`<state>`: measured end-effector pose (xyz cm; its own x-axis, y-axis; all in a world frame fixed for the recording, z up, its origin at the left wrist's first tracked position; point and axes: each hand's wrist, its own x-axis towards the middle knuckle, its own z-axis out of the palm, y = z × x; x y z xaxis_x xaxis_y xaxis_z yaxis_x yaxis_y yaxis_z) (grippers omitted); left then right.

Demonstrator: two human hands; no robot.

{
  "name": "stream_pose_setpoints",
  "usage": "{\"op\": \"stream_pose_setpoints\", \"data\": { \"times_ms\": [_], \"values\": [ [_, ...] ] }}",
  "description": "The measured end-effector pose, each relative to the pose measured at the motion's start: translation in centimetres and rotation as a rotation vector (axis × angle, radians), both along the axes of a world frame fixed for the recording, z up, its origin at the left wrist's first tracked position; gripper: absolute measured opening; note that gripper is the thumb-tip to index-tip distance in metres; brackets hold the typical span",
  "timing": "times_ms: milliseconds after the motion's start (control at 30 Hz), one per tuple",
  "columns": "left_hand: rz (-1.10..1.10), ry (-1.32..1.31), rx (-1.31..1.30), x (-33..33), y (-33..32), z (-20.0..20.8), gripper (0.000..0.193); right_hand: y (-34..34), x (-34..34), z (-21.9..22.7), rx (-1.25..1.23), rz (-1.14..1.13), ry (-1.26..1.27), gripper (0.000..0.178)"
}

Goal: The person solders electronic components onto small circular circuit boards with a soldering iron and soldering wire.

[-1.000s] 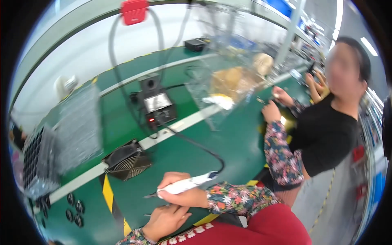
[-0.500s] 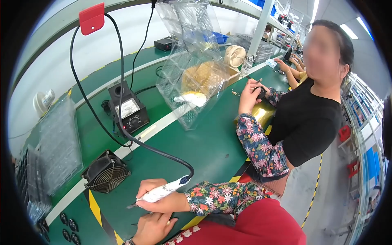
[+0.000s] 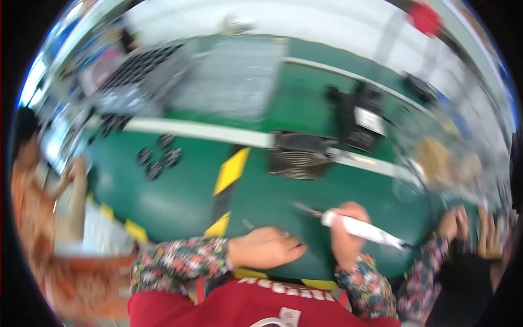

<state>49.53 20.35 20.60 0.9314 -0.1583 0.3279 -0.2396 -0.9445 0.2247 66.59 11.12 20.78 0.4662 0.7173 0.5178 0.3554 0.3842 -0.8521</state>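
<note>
My right hand (image 3: pixel 348 242) grips a soldering iron (image 3: pixel 362 228) with a white handle. Its blurred metal tip points left over the green bench, and a dark cord leaves its other end. To its left, my left hand (image 3: pixel 267 248) rests low over the bench near the front edge, its fingers curled. A thin metal end (image 3: pixel 248 223) shows just beyond its knuckles; what it belongs to is hidden. Ahead of the hands sits a black fan with a round wire grille (image 3: pixel 302 165). Several small round black parts (image 3: pixel 154 170) lie farther left.
A black soldering station (image 3: pixel 366 120) stands behind the fan. Clear plastic trays (image 3: pixel 226 79) lie at the back. Yellow-black tape (image 3: pixel 231 170) crosses the green bench (image 3: pixel 185 204). Co-workers sit on both sides; one's hand (image 3: pixel 455 222) is at the right, another person (image 3: pixel 32 185) at the left.
The view has swung left, bringing the black parts and the left co-worker into sight. My hands, close together before, are now apart, the soldering iron still in my right hand.
</note>
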Motion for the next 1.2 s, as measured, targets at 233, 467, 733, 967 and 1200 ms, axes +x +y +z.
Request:
{"op": "stream_pose_setpoints", "data": {
  "times_ms": [233, 467, 733, 967, 1200],
  "values": [
    [1.018, -0.071, 0.113, -8.7, 6.0, -2.1, 0.008, -0.7, -0.4, -0.8, -0.019, 0.022, -0.011, 0.011],
    [1.540, -0.148, 0.142, -13.6, 11.6, -2.2, 0.025, -0.6, -0.3, -0.1, -0.015, 0.054, 0.025, 0.010],
    [1.546, -0.101, 0.121, -13.5, 13.1, -2.4, 0.025, -1.0, -0.8, 0.4, -0.068, 0.066, 0.064, 0.009],
    [1.240, -0.092, 0.180, -11.5, 8.2, -2.0, 0.019, -1.6, -1.2, 0.8, -0.072, 0.055, 0.057, 0.009],
    [0.816, -0.031, -0.013, -7.7, 4.3, 0.0, 0.026, -0.7, -0.9, 1.5, -0.055, 0.074, -0.005, 0.008]
  ]
}}
